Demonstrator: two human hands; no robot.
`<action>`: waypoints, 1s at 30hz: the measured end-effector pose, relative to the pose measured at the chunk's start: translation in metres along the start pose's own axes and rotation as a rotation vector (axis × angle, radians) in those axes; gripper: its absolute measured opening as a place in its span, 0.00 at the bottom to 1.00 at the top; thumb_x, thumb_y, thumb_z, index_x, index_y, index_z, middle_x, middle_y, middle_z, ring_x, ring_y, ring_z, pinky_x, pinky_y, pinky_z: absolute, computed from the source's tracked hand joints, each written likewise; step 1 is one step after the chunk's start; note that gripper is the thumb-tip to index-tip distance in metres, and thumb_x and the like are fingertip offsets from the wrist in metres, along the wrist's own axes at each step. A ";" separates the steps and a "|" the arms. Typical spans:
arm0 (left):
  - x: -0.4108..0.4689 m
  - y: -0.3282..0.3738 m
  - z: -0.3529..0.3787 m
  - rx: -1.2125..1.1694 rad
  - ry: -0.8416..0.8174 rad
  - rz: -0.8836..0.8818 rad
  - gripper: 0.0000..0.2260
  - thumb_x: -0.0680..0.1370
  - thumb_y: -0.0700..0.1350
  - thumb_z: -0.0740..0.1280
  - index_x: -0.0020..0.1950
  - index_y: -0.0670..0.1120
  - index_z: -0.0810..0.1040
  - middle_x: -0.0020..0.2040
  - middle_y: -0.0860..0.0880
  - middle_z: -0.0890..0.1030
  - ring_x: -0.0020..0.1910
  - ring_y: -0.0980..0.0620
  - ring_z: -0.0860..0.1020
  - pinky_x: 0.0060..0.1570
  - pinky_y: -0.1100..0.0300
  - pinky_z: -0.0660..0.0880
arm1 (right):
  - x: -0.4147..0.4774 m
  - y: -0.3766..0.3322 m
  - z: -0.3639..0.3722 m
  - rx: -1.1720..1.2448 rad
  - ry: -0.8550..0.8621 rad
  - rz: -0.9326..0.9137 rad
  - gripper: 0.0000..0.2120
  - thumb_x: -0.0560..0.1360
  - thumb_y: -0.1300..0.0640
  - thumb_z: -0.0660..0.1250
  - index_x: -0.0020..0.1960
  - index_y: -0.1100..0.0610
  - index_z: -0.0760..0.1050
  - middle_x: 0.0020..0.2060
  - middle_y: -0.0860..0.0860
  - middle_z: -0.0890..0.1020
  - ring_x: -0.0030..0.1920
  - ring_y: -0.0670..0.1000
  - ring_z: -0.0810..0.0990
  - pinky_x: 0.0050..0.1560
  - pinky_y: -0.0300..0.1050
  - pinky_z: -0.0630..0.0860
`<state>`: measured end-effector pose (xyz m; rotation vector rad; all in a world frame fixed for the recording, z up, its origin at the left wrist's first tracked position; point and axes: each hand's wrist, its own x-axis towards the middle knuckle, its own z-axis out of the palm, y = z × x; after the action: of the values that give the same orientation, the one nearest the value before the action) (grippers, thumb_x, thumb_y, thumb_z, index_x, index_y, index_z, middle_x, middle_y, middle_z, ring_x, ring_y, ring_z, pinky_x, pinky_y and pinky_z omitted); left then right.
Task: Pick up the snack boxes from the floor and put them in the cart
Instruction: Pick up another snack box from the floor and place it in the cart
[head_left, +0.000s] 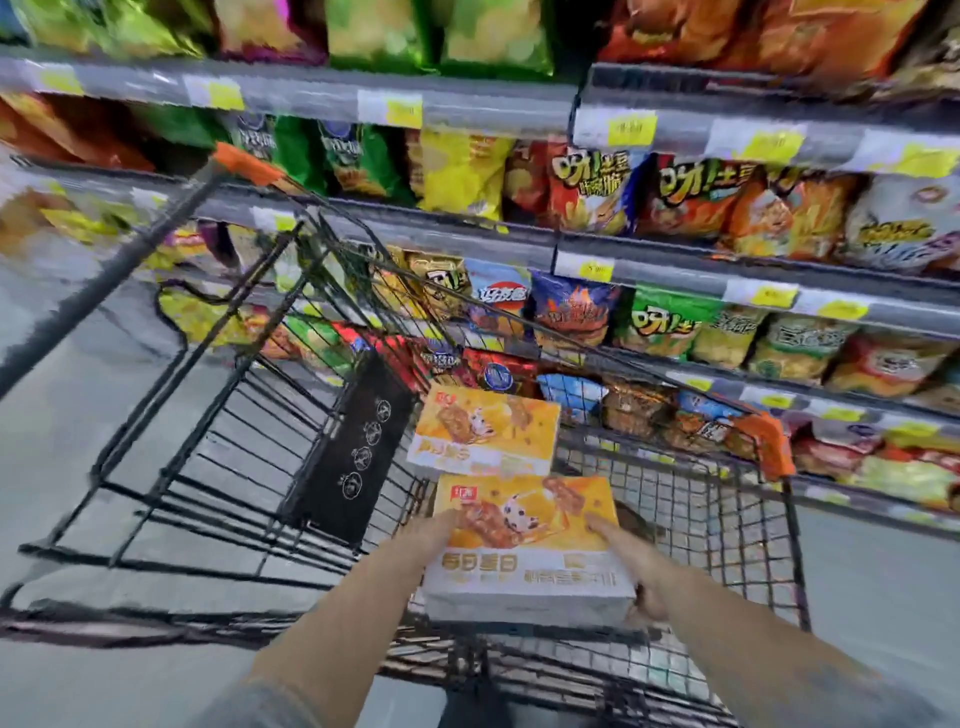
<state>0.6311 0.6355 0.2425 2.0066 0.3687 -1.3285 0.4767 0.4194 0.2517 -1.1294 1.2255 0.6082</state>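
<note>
Supermarket shelves (322, 96) packed with bright chip bags (462, 171) fill the background and run off to the right, with yellow price tags (631, 127) along their grey rails and a grey floor (67, 431) below on the left. A black wire cart (727, 514) with orange corner caps stands in front of the shelves, seen from above, and a black panel (358, 452) with small white pictograms leans inside it. Both hands hold one yellow and white snack box (530, 566) level above the near end of the basket. The left hand (434, 535) grips its left edge with the thumb on top, and the right hand (631, 566) grips its right edge, thumb on the top face and fingers curled round the near corner. A second snack box (485, 431) of the same design is already inside the basket, just beyond the held one and beside the black panel, lying slightly tilted. Motion blur softens the print on both boxes and much of the wire mesh.
</note>
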 end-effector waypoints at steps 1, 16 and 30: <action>0.032 -0.011 -0.005 0.016 -0.014 -0.014 0.45 0.53 0.65 0.73 0.66 0.46 0.74 0.63 0.42 0.79 0.59 0.41 0.79 0.61 0.47 0.75 | 0.007 0.007 0.006 0.008 0.009 0.041 0.22 0.73 0.31 0.59 0.40 0.49 0.76 0.43 0.49 0.80 0.52 0.54 0.78 0.54 0.49 0.74; 0.098 -0.007 -0.029 0.072 0.087 -0.123 0.40 0.66 0.52 0.74 0.73 0.39 0.63 0.68 0.40 0.71 0.65 0.42 0.72 0.62 0.53 0.70 | 0.084 0.024 0.084 0.319 0.009 0.114 0.33 0.64 0.34 0.69 0.62 0.51 0.76 0.60 0.55 0.79 0.62 0.58 0.76 0.64 0.56 0.72; 0.065 0.041 0.011 0.111 -0.097 0.063 0.12 0.78 0.48 0.65 0.60 0.48 0.74 0.59 0.47 0.75 0.62 0.44 0.74 0.64 0.47 0.72 | 0.048 -0.019 0.078 0.443 0.047 -0.034 0.10 0.79 0.54 0.63 0.59 0.55 0.72 0.63 0.54 0.76 0.63 0.54 0.73 0.58 0.49 0.71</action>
<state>0.6751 0.5893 0.1984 2.0175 0.1889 -1.4285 0.5394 0.4743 0.2086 -0.7917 1.2997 0.2640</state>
